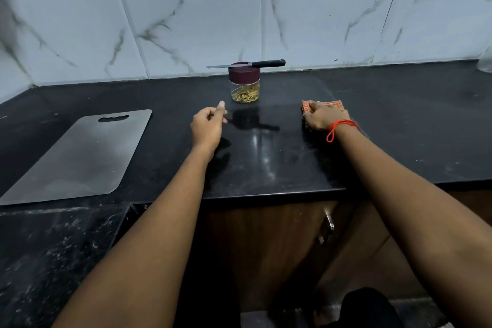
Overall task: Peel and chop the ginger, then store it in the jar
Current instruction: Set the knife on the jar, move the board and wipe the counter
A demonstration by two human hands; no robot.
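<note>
On the black counter (399,128), a steel board (80,157) lies at 9 o'clock. The left hand (207,125), loosely curled and holding nothing, hovers near centre. The right hand (323,117), at 3 o'clock, grasps a checked cloth (335,104) against the surface. At 12 o'clock stands the lidded jar (244,85), a knife (255,64) balanced across its lid and chopped ginger (245,95) inside. Storing looks complete and the step in hand is judged to be clean-up. The next move calls for wiping strokes kept clear of the jar.
</note>
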